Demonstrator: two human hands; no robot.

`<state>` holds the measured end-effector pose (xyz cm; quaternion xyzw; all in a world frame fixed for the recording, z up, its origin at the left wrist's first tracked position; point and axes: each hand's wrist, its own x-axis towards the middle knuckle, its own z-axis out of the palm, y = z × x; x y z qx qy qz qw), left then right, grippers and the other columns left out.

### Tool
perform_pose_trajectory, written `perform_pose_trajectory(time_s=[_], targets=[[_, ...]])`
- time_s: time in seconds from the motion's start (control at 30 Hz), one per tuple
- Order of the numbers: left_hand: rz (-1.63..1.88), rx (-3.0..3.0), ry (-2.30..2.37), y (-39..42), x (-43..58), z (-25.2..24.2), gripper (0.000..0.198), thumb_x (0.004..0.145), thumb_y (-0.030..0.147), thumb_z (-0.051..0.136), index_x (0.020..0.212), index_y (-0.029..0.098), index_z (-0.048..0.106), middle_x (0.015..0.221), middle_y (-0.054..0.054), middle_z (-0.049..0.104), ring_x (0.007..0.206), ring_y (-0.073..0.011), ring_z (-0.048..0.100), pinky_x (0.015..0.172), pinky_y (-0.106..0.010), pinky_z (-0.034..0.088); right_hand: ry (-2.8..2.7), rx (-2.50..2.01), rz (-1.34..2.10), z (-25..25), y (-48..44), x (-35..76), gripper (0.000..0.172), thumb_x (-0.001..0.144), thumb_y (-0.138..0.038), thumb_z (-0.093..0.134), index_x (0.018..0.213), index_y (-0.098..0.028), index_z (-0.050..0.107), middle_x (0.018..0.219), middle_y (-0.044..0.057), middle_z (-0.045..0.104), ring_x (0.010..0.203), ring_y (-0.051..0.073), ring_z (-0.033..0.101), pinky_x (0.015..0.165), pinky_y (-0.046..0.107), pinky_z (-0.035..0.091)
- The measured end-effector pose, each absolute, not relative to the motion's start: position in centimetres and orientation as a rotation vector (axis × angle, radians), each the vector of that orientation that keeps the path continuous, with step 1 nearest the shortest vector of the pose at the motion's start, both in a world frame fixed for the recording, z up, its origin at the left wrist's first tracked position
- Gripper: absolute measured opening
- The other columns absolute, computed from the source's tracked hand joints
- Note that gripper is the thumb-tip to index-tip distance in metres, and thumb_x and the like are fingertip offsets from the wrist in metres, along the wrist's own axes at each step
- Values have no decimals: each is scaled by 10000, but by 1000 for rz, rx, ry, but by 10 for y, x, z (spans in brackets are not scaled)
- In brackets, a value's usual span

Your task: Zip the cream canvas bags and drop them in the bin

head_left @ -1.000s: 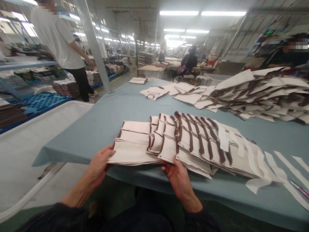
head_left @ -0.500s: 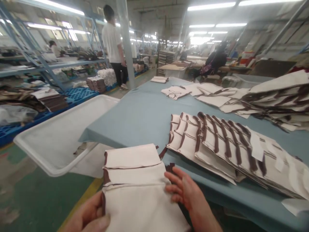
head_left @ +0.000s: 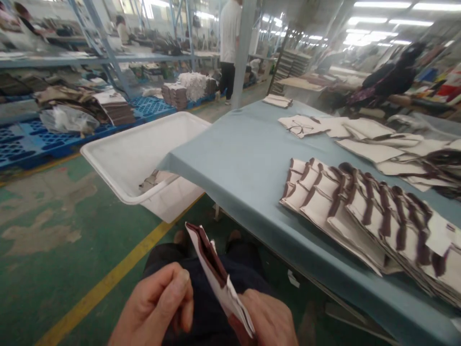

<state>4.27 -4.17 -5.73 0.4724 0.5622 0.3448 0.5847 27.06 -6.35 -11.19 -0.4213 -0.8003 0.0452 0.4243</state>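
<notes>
A cream fabric piece with dark brown edging (head_left: 212, 271) is held edge-on above my lap, its layers seen from the side. My right hand (head_left: 268, 315) grips its lower right side, with the fingers mostly hidden behind it. To the left of the piece, my left hand (head_left: 158, 302) is curled with the thumb against the fingers; whether something small is in it cannot be made out. Overlapping cream and brown pieces (head_left: 363, 206) lie in rows on the blue-green table (head_left: 223, 149).
A white bin (head_left: 115, 144) with some fabric inside stands at the table's left corner. Scissors (head_left: 297, 129) rest on cream pieces farther back. More fabric (head_left: 389, 149) is heaped at right. A person (head_left: 229, 43) stands beside a post.
The fabric piece has turned from face-up to edge-on. My right hand has closed on it, and my left hand has come off it. The view has swung left and down.
</notes>
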Motion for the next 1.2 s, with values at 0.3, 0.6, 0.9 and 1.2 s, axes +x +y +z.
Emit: perform_pose_trajectory(time_s=[0.3,0.6,0.9,1.2], targets=[[1013,1792,1396,-50,24,-90,149,949,207,683,1041,290,765,1077,-33,811,974,-238,761,913,-300,585,-2157,-1007,184,-104,-62,259,503,1195,-292,290,896,-181,679,560,7,621,452,135,558,468,287,364],[899,1734,1232,-55,30,-72,134,967,221,608,955,257,736,938,-16,791,855,-216,739,812,-285,583,-2369,-1074,211,-91,-56,260,442,1200,-328,356,951,-193,695,643,2,658,535,148,577,535,300,371],[735,1572,1134,-61,31,-72,226,989,233,560,941,248,780,840,10,793,755,-184,749,702,-243,561,-1630,-1370,1472,-57,-64,249,418,960,-615,694,869,-211,635,729,-37,598,629,123,511,576,247,410],[613,1565,1252,-72,32,-65,236,981,336,590,913,244,797,889,7,803,827,-200,718,795,-283,543,-1247,-1190,2050,-63,-46,240,600,777,-709,859,789,-207,530,682,-65,490,616,94,389,554,229,316]])
